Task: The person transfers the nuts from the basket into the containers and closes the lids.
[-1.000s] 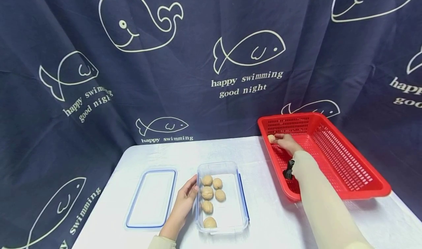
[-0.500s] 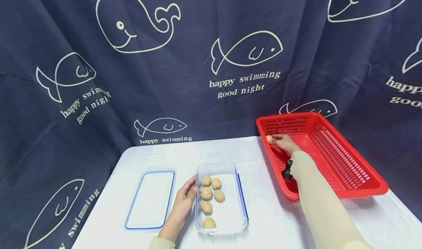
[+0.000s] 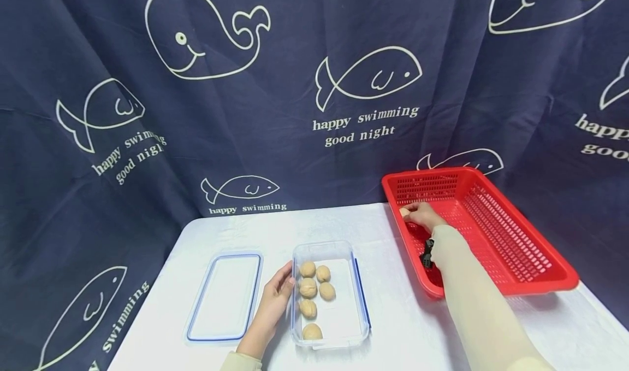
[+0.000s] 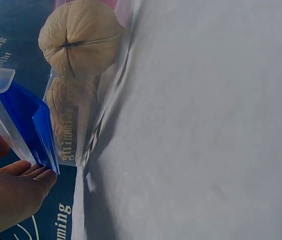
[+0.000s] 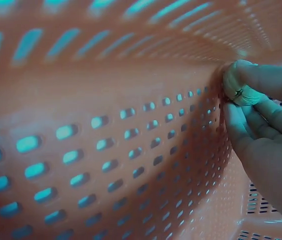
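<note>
My right hand [image 3: 421, 214] reaches into the red basket [image 3: 511, 234] at the right and pinches a walnut [image 3: 404, 212] against the basket's near-left wall. In the right wrist view the fingers [image 5: 263, 82] curl round that walnut [image 5: 238, 90] beside the perforated wall [image 5: 106, 150]. A clear plastic box [image 3: 329, 293] with several walnuts [image 3: 308, 288] sits on the white table. My left hand [image 3: 276, 300] rests with straight fingers against the box's left side. In the left wrist view a walnut [image 4: 79, 42] shows through the box wall, and fingertips [image 4: 33, 172] touch a blue clip [image 4: 28, 122].
The box's lid [image 3: 225, 295], clear with a blue rim, lies flat on the table left of the box. A dark blue curtain [image 3: 295, 87] with whale drawings hangs behind the table. The white table [image 3: 398, 327] ends just past the basket on the right.
My right hand with the walnut has drawn slightly down and back along the basket's left wall. The left hand stays on the box.
</note>
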Demonstrator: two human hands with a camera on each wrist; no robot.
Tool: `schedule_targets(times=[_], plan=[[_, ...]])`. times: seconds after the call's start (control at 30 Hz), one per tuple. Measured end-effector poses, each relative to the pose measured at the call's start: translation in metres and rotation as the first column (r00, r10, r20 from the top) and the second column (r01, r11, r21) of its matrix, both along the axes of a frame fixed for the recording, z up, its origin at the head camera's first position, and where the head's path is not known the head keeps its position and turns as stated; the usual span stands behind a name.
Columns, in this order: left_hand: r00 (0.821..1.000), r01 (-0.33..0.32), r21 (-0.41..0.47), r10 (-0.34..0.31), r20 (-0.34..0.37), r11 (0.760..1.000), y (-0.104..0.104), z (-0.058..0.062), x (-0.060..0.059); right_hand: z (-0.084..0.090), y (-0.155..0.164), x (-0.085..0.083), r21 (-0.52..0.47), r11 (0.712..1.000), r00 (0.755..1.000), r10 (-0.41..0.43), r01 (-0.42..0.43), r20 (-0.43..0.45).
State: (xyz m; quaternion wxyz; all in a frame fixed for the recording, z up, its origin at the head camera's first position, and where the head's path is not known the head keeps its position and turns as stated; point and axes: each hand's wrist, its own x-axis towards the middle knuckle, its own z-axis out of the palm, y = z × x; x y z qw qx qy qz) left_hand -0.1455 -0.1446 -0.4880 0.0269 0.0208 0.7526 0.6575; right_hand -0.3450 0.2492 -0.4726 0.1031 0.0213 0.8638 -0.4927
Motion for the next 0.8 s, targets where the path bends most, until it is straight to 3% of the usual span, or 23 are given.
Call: schedule_targets(times=[0.37,0.8], plan=[[1.000,0.004,-0.001,-0.004,-0.004,1.000,0.002,-0.001,0.002,0.010,0.007,0.007,0.005,0.999,0.999,-0.038,0.039,-0.019],[1.000,-0.012,0.032,0.012,-0.012,0.999,0.003,-0.001,0.001,0.039,0.006,0.007,0.052,0.995,0.986,-0.072,0.081,-0.152]])
